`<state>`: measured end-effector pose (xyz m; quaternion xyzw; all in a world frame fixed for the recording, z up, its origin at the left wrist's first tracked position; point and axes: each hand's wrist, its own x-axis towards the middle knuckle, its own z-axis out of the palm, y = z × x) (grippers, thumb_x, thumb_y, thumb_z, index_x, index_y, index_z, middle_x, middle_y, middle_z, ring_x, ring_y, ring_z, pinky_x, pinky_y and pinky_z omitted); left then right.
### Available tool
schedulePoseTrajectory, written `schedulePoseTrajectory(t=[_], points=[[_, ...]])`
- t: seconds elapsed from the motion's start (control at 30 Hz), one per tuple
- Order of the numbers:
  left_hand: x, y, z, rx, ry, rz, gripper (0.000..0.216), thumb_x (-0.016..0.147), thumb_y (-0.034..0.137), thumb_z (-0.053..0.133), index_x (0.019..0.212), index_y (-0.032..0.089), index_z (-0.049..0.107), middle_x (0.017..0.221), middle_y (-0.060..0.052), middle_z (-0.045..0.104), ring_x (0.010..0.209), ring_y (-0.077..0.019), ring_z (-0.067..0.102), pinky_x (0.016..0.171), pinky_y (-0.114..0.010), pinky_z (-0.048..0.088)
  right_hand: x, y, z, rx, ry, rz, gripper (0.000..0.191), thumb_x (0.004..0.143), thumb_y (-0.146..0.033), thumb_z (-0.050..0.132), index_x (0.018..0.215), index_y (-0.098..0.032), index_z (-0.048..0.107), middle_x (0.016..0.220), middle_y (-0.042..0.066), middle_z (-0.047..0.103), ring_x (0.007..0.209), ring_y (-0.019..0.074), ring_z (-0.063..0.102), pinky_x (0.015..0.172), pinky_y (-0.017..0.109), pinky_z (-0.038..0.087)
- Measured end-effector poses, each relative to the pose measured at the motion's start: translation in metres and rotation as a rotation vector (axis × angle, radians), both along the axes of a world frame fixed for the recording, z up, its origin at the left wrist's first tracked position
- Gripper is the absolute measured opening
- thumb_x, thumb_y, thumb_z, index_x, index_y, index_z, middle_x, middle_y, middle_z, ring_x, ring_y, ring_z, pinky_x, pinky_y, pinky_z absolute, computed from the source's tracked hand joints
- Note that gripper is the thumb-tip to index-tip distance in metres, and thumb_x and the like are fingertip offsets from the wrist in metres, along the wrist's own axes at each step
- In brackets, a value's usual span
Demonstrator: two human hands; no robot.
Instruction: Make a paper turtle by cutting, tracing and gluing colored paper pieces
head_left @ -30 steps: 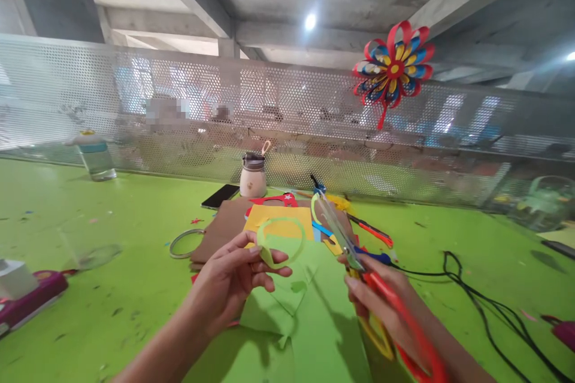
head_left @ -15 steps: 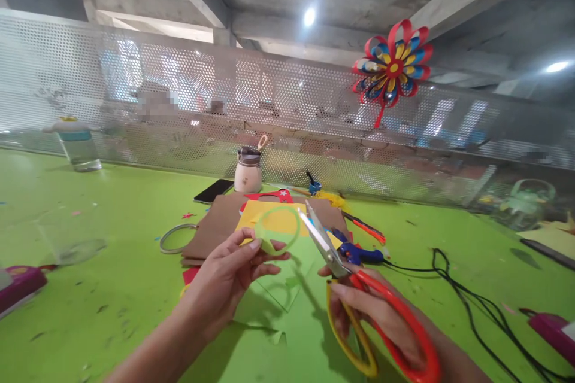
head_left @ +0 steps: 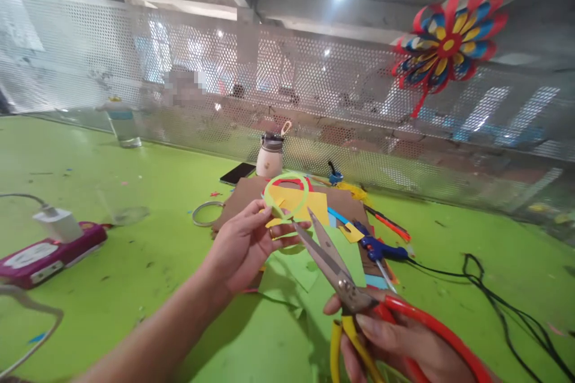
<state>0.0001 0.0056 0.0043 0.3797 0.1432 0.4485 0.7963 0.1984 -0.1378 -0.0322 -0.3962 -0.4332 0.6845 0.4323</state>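
My left hand (head_left: 251,239) pinches a thin light-green paper ring (head_left: 307,192) at its lower edge and holds it up above the papers. In my right hand (head_left: 395,335) is a pair of scissors (head_left: 335,266) with one red and one yellow handle. The blades are parted, their tips pointing up and left, close to the lower right of the ring and my left fingers. Beneath both hands lie green paper sheets (head_left: 344,251), and farther back a yellow sheet (head_left: 317,203) rests on brown cardboard (head_left: 233,200).
A blue glue gun (head_left: 381,249) with a black cord lies at right. Behind stand a white bottle (head_left: 269,161) and a phone (head_left: 237,173). A purple power strip (head_left: 54,251) sits left, near a clear cup. A perforated screen (head_left: 215,84) holds a paper flower (head_left: 449,45).
The view has turned left and down. The ring has risen slightly, and the scissors' tips have come from beside the ring to near its lower edge.
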Motion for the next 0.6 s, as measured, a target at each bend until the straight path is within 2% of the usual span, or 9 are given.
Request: schedulePoseTrajectory(t=[0.1,0.23,0.33,0.4,0.5,0.6], points=[[-0.001,0.001,0.001,0.028,0.028,0.078,0.009,0.089,0.009,0.044,0.087,0.015,0.051,0.095,-0.006,0.065,0.081,-0.0267,0.072,0.072,-0.04,0.058,0.002,0.001,0.003,0.032,-0.01,0.078,0.039,0.089,-0.039,0.055,0.118,-0.013,0.057,0.077,0.01,0.069,0.063,0.0185,0.067,0.062,0.031,0.049],[-0.001,0.005,0.0,0.028,0.099,0.187,0.011,0.09,0.01,0.043,0.083,0.017,0.046,0.087,-0.003,0.062,0.073,-0.0233,0.073,0.064,-0.035,0.059,0.001,-0.001,0.006,0.088,-0.051,0.111,0.037,0.088,-0.036,0.058,0.117,-0.013,0.058,0.078,0.009,0.069,0.066,0.0187,0.067,0.065,0.033,0.049],[0.004,0.003,-0.005,-0.022,0.152,0.121,0.01,0.09,0.012,0.044,0.083,0.019,0.043,0.089,-0.002,0.062,0.072,-0.0242,0.073,0.059,-0.034,0.059,-0.001,-0.004,0.003,0.078,-0.038,0.152,0.037,0.087,-0.035,0.058,0.119,-0.015,0.057,0.081,0.009,0.07,0.074,0.0211,0.067,0.072,0.037,0.049],[0.008,-0.001,-0.008,-0.043,0.178,0.059,0.008,0.09,0.014,0.046,0.085,0.02,0.043,0.089,-0.002,0.063,0.064,-0.0209,0.072,0.049,-0.028,0.056,-0.002,-0.007,0.002,0.035,-0.049,0.179,0.039,0.086,-0.035,0.06,0.12,-0.017,0.057,0.086,0.011,0.071,0.082,0.0235,0.066,0.077,0.039,0.047],[0.009,-0.007,-0.01,-0.057,0.213,-0.003,0.009,0.089,0.016,0.049,0.085,0.021,0.042,0.082,-0.001,0.065,0.047,-0.0116,0.064,0.036,-0.016,0.043,-0.004,-0.011,0.004,-0.037,-0.074,0.129,0.039,0.084,-0.034,0.061,0.119,-0.016,0.059,0.09,0.013,0.072,0.084,0.0255,0.066,0.077,0.039,0.047],[0.008,-0.009,-0.008,-0.068,0.286,0.004,0.01,0.089,0.017,0.049,0.083,0.02,0.042,0.072,-0.002,0.066,0.039,-0.0074,0.057,0.031,-0.011,0.032,-0.007,-0.014,0.008,-0.077,-0.1,0.081,0.038,0.084,-0.032,0.061,0.118,-0.015,0.06,0.092,0.013,0.071,0.086,0.0263,0.066,0.078,0.038,0.047]])
